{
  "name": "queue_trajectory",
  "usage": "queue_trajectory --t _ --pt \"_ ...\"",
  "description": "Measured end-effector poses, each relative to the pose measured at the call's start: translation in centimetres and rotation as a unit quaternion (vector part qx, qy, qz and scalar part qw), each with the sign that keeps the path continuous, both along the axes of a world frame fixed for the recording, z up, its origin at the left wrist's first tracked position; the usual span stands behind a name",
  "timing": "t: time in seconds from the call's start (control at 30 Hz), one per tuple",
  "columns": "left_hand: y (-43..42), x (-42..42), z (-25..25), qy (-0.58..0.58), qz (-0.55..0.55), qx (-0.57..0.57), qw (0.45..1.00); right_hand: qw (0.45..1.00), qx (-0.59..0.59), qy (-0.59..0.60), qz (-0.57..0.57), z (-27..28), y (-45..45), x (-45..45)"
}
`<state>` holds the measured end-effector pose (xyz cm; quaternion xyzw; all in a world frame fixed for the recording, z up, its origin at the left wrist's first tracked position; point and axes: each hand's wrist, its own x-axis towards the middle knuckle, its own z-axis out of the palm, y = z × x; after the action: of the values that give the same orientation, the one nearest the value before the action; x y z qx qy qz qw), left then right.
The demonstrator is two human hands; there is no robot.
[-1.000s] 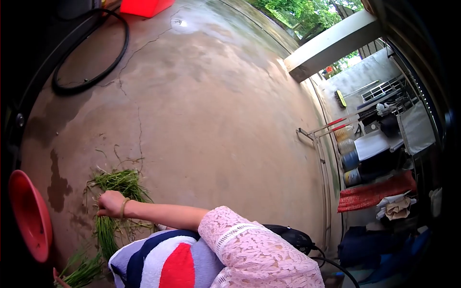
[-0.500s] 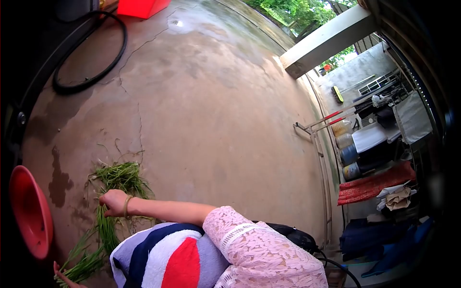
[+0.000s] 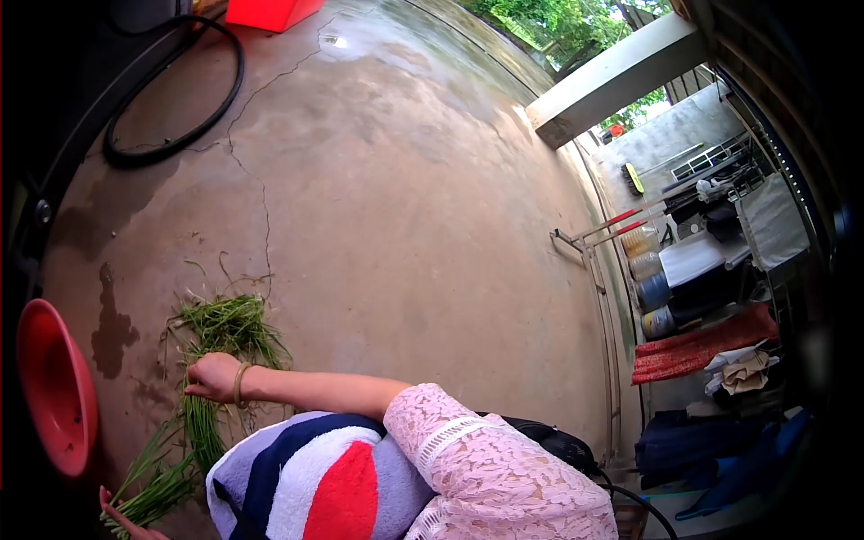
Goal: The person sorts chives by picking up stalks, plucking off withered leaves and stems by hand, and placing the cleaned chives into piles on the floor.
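My right hand (image 3: 214, 377), with a bangle on its wrist, is closed on a bunch of long thin chive-like greens (image 3: 200, 430) above the floor. Just beyond it lies a loose pile of the same greens (image 3: 230, 324). At the bottom left edge, my left hand (image 3: 129, 520) shows only in part. Its visible fingers are stretched out and apart, beside the spread ends of the greens. What lies under that palm is cut off by the frame. A red basin (image 3: 59, 387) stands tilted in the view, left of the greens.
A striped plush cloth (image 3: 315, 477) covers my lap. Concrete floor (image 3: 405, 225) with cracks and wet patches stretches ahead. A black hose loop (image 3: 171, 148) and a red container (image 3: 270, 13) are at the upper left. A metal frame (image 3: 601, 297), jars (image 3: 655, 290) and fabrics stand along the right.
The view has shifted slightly, so the basin appears a little higher. My right hand stays closed on the greens, and my left hand has barely moved.
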<state>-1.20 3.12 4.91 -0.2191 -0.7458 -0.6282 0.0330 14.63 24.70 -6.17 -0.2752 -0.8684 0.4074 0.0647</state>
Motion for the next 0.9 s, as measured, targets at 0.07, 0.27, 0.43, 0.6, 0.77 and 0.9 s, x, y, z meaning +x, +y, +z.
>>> queue_trajectory --t 0.07,0.27,0.43,0.6,0.77,0.9 --pt "0.0 0.0 0.0 0.002 0.001 -0.001 1.0 1.0 -0.002 -0.005 -0.004 -0.2 -0.1 -0.1" --pt "-0.3 0.0 0.2 0.027 -0.001 -0.029 0.999 0.999 0.046 0.021 0.017 -1.0 -0.5 -0.3" --pt "-0.3 0.2 0.2 0.007 0.003 -0.014 1.0 1.0 0.002 0.014 0.021 0.1 -0.4 0.1" --pt "-5.4 -5.4 -6.4 -0.116 -0.049 -0.049 0.991 1.0 0.005 0.017 0.014 0.6 -0.4 0.2" --pt "-0.7 -0.1 -0.2 0.016 0.001 -0.018 1.0 1.0 0.008 0.028 0.004 0.9 -0.5 0.2" --pt "-0.7 0.1 -0.2 0.006 -0.002 -0.002 1.0 0.999 -0.004 0.042 -0.007 0.5 -0.5 0.1"
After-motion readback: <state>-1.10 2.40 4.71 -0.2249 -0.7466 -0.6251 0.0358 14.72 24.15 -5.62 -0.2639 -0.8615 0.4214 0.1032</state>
